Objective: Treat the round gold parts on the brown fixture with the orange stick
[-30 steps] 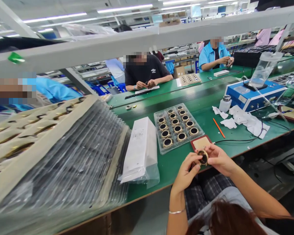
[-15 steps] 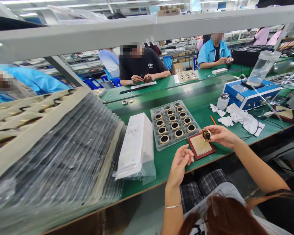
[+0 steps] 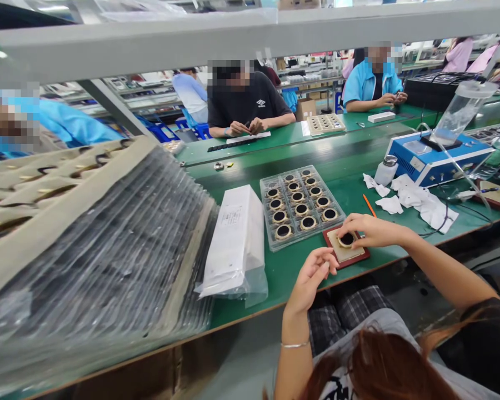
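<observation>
A gold-rimmed round watch case with a black face lies flat, face up, on the beige pad with a dark red border. My right hand grips the case by its rim from above, fingers on either side. By the pad's left edge is my left hand, its fingers loosely bent and apart, with nothing in it. A clear plastic tray with several similar watch cases, black faces up, sits just beyond the pad.
Left of the tray lies a white box in plastic wrap, beside a tall stack of trays. To the right are an orange stick, crumpled white tissues, a small bottle and a blue machine. Co-workers sit opposite.
My right hand has lowered the watch case from above the pad onto it; its black face now shows upward. My left hand stays by the pad's left side. The view has shifted slightly.
</observation>
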{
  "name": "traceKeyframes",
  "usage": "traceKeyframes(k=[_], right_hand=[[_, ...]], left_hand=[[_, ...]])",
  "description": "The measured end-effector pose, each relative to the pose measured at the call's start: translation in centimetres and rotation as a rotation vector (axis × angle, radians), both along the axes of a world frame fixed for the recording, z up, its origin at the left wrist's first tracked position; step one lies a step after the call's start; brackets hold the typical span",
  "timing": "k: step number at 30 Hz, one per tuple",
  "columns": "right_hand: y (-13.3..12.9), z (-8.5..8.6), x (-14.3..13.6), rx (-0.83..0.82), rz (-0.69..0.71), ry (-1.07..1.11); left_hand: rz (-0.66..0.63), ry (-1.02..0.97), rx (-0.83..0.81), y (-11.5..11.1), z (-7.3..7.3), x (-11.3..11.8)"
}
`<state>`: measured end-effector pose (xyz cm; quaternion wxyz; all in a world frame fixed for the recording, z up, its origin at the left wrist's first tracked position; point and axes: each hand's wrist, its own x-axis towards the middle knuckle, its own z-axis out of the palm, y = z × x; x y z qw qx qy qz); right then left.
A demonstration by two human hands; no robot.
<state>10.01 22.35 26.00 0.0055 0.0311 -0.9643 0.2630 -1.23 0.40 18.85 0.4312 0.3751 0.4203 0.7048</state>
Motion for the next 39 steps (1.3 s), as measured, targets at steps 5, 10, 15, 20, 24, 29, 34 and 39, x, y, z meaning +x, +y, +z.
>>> traceKeyframes(k=[5, 10, 15, 20, 24, 29, 34, 39], right_hand=[[-0.2, 0.6, -0.1, -0.015, 0.016, -0.065], [-0.2, 0.3, -0.1, -0.024, 0.009, -0.063], [-0.3, 0.3, -0.3, -0.013, 0.042, -0.053], [-0.5, 0.7, -0.6, 0.032, 0.035, -0.082], [-0.1, 1.0, -0.4, 0.075, 0.074, -0.087], [0.3, 1.1, -1.3, 0.017, 0.052, 0.123], [-2.5, 1.0, -5.1, 0.145, -0.184, 0.209], [-5.6, -1.7, -7.4, 0.333, -0.167, 0.129]], left_hand=[[-0.012, 0.001, 0.015, -0.1, 0.0, 0.0], [-0.013, -0.004, 0.031, -0.1, 0.0, 0.0], [-0.005, 0.033, 0.010, -0.1, -0.1, 0.0], [-0.004, 0.104, -0.014, 0.0, -0.2, 0.0], [0.012, 0.119, -0.004, -0.1, -0.4, 0.0], [0.026, 0.096, 0.004, -0.2, -0.4, 0.0], [0.091, 0.089, -0.106, -0.2, -0.3, 0.1], [0.132, 0.109, -0.211, -0.4, -0.1, 0.2]])
